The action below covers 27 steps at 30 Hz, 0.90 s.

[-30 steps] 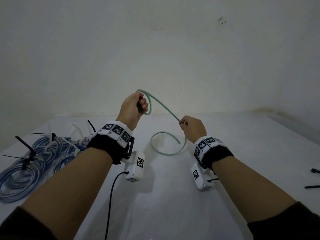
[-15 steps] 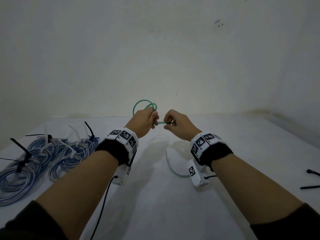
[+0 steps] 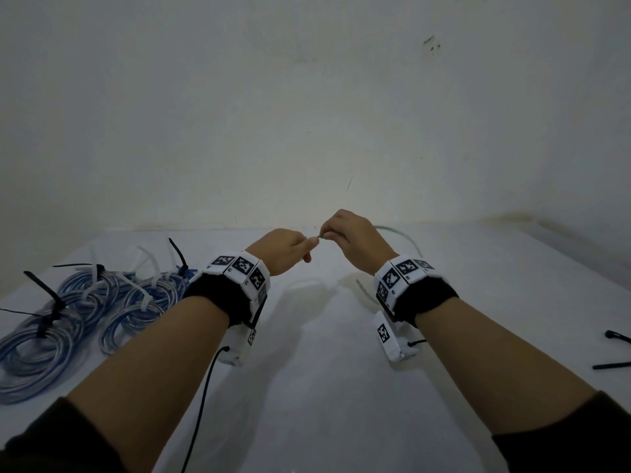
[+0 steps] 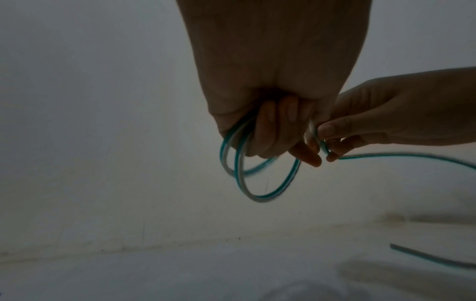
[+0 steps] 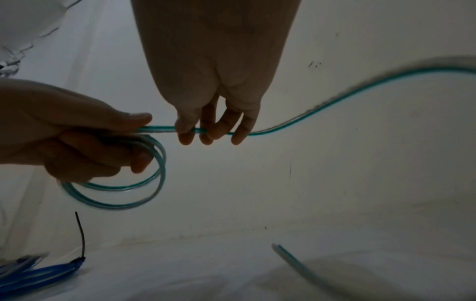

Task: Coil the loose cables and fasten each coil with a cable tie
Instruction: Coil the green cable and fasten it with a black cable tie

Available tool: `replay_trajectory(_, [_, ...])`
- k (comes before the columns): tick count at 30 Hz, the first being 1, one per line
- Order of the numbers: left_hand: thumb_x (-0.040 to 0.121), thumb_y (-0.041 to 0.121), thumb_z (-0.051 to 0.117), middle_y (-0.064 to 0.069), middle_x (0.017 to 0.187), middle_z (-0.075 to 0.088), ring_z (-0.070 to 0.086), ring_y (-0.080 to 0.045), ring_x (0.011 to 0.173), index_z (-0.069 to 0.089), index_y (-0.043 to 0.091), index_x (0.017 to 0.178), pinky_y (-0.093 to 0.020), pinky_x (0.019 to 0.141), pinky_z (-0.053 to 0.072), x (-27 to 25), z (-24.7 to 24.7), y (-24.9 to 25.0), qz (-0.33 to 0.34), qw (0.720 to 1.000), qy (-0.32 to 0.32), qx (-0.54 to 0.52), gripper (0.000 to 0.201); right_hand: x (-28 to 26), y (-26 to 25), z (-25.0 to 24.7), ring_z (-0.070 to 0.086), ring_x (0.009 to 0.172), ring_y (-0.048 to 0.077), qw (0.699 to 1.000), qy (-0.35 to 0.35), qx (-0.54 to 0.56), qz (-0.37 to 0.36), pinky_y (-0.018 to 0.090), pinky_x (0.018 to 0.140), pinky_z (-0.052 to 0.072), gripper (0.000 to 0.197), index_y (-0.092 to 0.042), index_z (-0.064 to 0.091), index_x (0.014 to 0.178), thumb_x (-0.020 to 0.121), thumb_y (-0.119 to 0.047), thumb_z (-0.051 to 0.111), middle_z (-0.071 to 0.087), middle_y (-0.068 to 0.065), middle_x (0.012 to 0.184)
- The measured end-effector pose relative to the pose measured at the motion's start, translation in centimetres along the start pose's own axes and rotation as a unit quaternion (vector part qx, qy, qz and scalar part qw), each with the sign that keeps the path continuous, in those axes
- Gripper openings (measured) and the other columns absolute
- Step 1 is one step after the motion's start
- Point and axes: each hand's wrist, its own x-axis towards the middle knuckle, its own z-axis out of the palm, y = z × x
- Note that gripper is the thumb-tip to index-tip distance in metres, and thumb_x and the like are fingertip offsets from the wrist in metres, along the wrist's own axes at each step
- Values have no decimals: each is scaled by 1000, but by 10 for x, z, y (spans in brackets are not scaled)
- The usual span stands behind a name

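Note:
A green-and-clear cable [image 5: 335, 106] is being wound in the air above the white table [image 3: 324, 387]. My left hand [image 3: 283, 250] grips two small loops of the cable [image 4: 257, 183] in its curled fingers. Just to its right, my right hand [image 3: 345, 233] pinches the running length of the cable [image 5: 201, 130] between thumb and fingers. The rest trails away to the right, and its loose end [image 5: 285, 254] lies on the table.
Several blue cable coils [image 3: 68, 312] fastened with white and black ties lie at the table's left. Two loose black cable ties [image 3: 614, 349] rest at the right edge. A plain wall [image 3: 307, 114] stands close behind the table.
My hands came together from apart, and both dropped lower. The wide arc of cable between them was gathered into a second loop in my left hand.

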Motion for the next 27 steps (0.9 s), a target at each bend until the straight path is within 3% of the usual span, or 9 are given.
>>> replay_trajectory(2, [100, 40, 28, -3, 89, 61, 54, -18, 84, 68, 9, 87, -27, 78, 36, 0, -3, 0, 8, 1000, 4, -6, 52, 1, 4, -1, 57, 86, 25, 999, -27, -6, -16, 27, 79, 37, 18, -4, 67, 91, 93, -10, 50, 63, 11, 92])
replay_trajectory(5, [100, 36, 31, 1, 66, 50, 45, -11, 62, 58, 11, 75, -22, 60, 33, -2, -7, 0, 15, 999, 28, -32, 44, 0, 5, -2, 48, 88, 21, 998, -61, -11, 17, 39, 86, 38, 21, -13, 65, 94, 96, -18, 44, 56, -2, 87])
replay_trajectory(7, [99, 36, 34, 2, 59, 43, 39, -12, 55, 50, 16, 65, -25, 55, 30, -2, -8, -4, 15, 995, 49, -80, 43, -1, 3, -3, 39, 91, 18, 996, -72, -17, 56, 39, 88, 31, 23, -15, 62, 97, 98, -24, 41, 53, -8, 87])
replay_trajectory(10, [99, 36, 37, 6, 52, 39, 34, -9, 46, 43, 14, 61, -24, 50, 28, -2, -8, -9, 0, 974, 69, -216, 44, -4, 3, -4, 37, 90, 18, 994, -72, -2, 76, 36, 87, 28, 20, -14, 59, 95, 97, -28, 44, 56, -5, 87])
replay_trajectory(14, [101, 32, 33, 14, 41, 30, 23, -3, 36, 38, 16, 62, -16, 39, 20, -4, -14, -6, -23, 919, 78, -386, 42, -6, 10, -1, 47, 89, 22, 994, -57, 26, 86, 37, 84, 39, 15, -10, 58, 92, 94, -8, 44, 61, 4, 92])
replay_trajectory(16, [101, 33, 32, 13, 41, 27, 20, -4, 36, 36, 18, 62, -15, 37, 17, -5, -21, -6, -35, 889, 95, -446, 42, -9, 15, -2, 53, 87, 21, 993, -31, 32, 109, 32, 78, 42, 18, -7, 59, 93, 93, -2, 41, 60, 6, 93])
replay_trajectory(18, [101, 35, 31, 13, 41, 26, 19, -5, 36, 35, 18, 61, -16, 38, 15, -6, -27, -9, -42, 862, 112, -493, 43, -12, 21, -3, 53, 85, 21, 991, -3, 27, 129, 28, 75, 40, 17, -6, 60, 95, 94, -4, 44, 62, 10, 95])
replay_trajectory(25, [98, 22, 30, 12, 41, 27, 22, -5, 34, 36, 19, 63, -16, 37, 18, -6, -39, -18, -42, 738, 167, -653, 36, -22, 46, -3, 59, 81, 29, 964, 39, 39, 259, 40, 78, 52, 12, -4, 62, 94, 91, -7, 51, 65, 15, 93])
replay_trajectory(27, [99, 24, 30, 11, 41, 29, 25, -5, 35, 38, 18, 66, -15, 38, 22, -6, -41, -20, -48, 719, 187, -668, 35, -27, 50, -4, 63, 77, 32, 956, 43, 45, 287, 39, 75, 54, 14, -3, 63, 93, 92, -10, 51, 64, 13, 84])
